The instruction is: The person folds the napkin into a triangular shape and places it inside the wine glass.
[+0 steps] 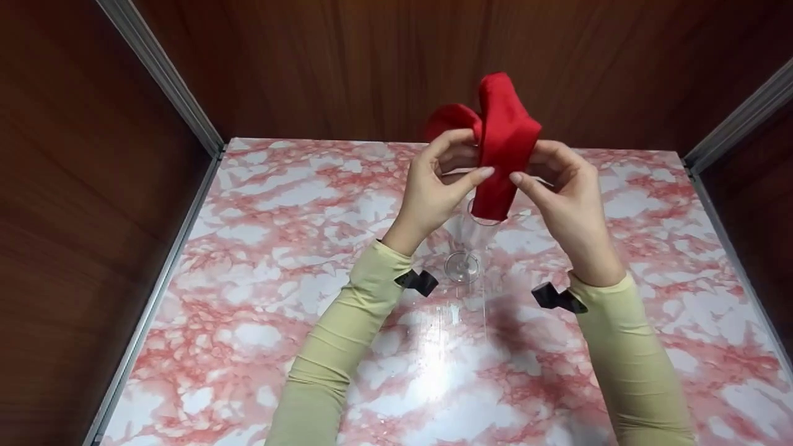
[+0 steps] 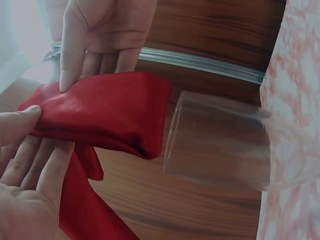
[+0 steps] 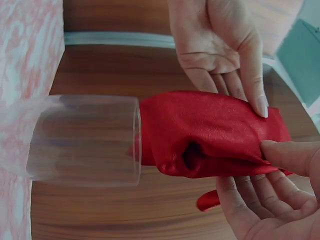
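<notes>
A folded red cloth napkin (image 1: 505, 145) is held upright between both hands, its flat lower end right at the rim of a clear stemmed glass (image 1: 463, 267). My left hand (image 1: 433, 183) pinches its left side, thumb in front and fingers behind. On the other side my right hand (image 1: 570, 195) pinches it the same way. A loose rounded flap (image 1: 455, 118) of the cloth hangs out behind the left fingers. The right wrist view shows a hollow fold (image 3: 192, 156) near the napkin's lower end, and the glass bowl (image 3: 90, 140) below it.
The glass stands on a red-and-white marbled tabletop (image 1: 260, 334). Dark wood-look panels (image 1: 322, 68) rise behind and at both sides, with metal strips (image 1: 167, 74) along their corners. A bright light reflection lies in front of the glass. Black wrist mounts (image 1: 418, 282) sit on both sleeves.
</notes>
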Available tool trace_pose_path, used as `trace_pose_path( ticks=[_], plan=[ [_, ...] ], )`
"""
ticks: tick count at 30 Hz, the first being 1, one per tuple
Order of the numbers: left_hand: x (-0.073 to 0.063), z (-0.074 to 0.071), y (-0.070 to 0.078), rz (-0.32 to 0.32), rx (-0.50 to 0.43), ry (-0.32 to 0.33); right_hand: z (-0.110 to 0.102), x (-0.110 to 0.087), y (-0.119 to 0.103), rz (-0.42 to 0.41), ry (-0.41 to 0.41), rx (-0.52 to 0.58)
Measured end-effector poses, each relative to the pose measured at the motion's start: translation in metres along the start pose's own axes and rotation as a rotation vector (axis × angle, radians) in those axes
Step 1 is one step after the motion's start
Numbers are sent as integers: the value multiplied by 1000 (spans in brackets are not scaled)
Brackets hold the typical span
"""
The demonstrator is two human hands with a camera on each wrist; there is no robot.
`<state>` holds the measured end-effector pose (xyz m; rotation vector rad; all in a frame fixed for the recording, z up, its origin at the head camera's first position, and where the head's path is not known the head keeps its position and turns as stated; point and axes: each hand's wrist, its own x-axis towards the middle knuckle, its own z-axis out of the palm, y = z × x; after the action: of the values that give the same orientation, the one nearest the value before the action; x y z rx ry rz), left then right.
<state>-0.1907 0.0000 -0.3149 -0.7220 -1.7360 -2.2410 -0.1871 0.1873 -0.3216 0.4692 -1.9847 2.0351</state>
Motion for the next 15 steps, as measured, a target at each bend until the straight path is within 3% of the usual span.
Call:
trace_pose_path(
  ticks=[15],
  plan=[
    [0,-8,-9,9,-12,-47,5,1,17,-58,47,88]
  ],
)
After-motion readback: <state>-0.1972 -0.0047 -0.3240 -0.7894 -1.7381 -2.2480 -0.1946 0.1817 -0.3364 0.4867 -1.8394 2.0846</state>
